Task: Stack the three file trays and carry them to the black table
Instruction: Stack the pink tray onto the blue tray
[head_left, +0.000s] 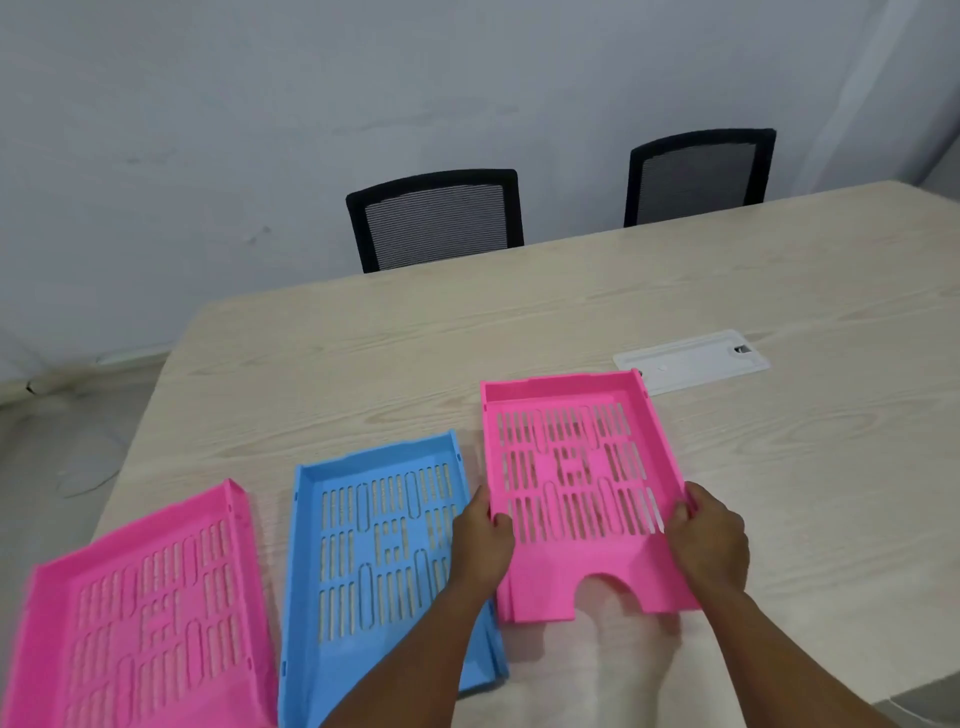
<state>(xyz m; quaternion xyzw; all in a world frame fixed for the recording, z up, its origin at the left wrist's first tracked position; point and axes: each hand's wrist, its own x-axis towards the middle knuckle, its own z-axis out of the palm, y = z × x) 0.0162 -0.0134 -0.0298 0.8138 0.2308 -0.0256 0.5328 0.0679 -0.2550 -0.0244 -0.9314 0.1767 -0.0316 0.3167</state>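
Three slotted file trays lie side by side on a light wooden table (597, 312). A pink tray (140, 613) is at the near left and a blue tray (379, 551) sits in the middle. At the right, a second pink tray (571, 483) is gripped by both hands. My left hand (480, 545) holds its left rim, with the forearm crossing over the blue tray's right side. My right hand (711, 540) holds its right rim. This tray's near edge looks slightly lifted off the table.
A white rectangular cover plate (691, 361) is set into the table just behind the right pink tray. Two black mesh chairs (436, 218) (698, 176) stand at the table's far side against a pale wall. Floor shows at the left.
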